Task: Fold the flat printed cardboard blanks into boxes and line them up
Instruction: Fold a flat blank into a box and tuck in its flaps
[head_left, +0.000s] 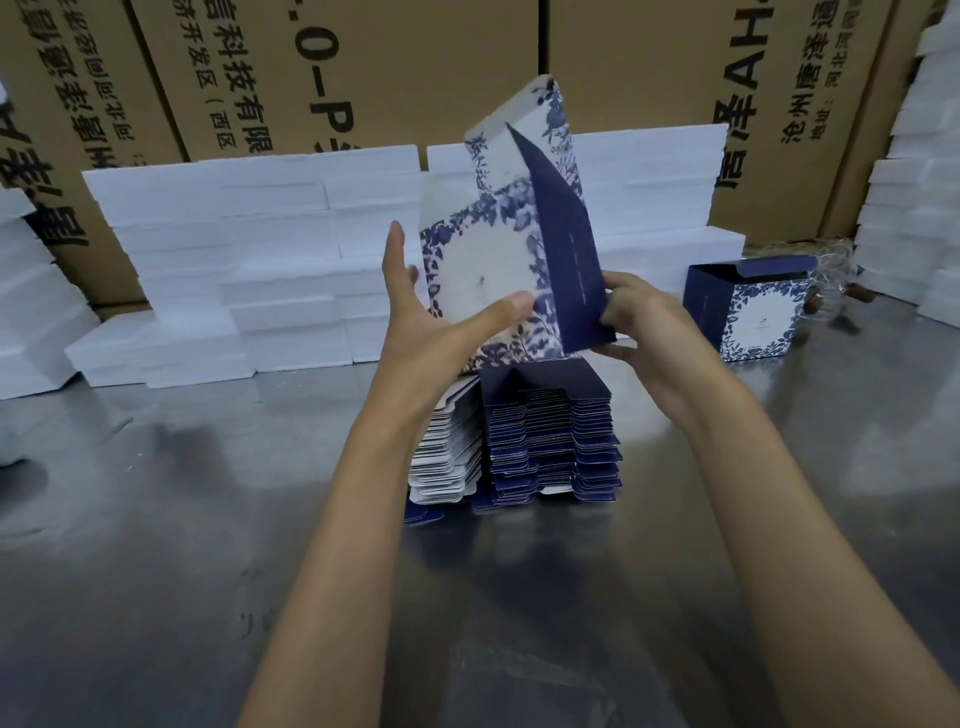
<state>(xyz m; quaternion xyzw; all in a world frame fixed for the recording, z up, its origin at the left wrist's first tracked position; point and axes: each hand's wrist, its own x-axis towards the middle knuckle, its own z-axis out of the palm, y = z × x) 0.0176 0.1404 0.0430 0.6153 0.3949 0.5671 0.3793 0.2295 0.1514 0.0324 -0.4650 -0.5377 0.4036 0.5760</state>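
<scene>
I hold a blue-and-white floral cardboard blank (498, 260) upright above the stack of flat blanks (540, 447) on the metal table. Its navy side panel is partly swung out from the floral face. My left hand (441, 322) lies with straight fingers against the floral face, thumb across the front. My right hand (639, 322) pinches the lower edge of the navy panel. One folded box (748, 312), navy with a floral front and its top flap up, stands at the right on the table.
White foam slabs (234, 260) are stacked behind the blanks and at both sides. Large brown printed cartons (363, 73) form the back wall. The steel tabletop (156, 545) stretches toward me.
</scene>
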